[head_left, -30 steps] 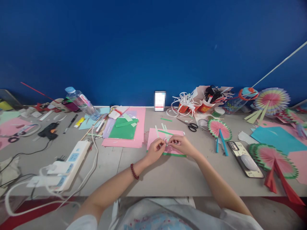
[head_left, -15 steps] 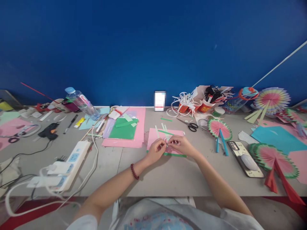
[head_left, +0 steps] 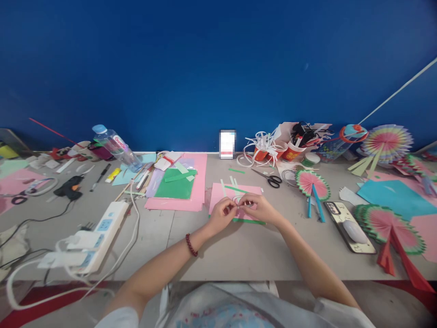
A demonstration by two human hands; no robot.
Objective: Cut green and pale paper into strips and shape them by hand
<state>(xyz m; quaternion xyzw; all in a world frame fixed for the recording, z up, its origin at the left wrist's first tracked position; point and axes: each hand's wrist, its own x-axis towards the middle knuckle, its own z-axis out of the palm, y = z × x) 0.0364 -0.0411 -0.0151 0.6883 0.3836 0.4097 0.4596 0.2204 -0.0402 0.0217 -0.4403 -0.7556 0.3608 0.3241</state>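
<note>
Hands, 2: left hand (head_left: 221,216) and right hand (head_left: 261,208), fingertips closed in pinches, held close together; what is gripped cannot be told. Pink sheet (head_left: 215,193), 1: laid beneath both hands, bordered nearside by green strip (head_left: 251,222). Scissors (head_left: 273,181), 1 pair: placed beyond.

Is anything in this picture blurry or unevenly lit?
In the head view, the blue wall darkens toward the top; in the same head view, the upright screen is pixelated, and detail between the left hand and right hand is too small to make out.
</note>
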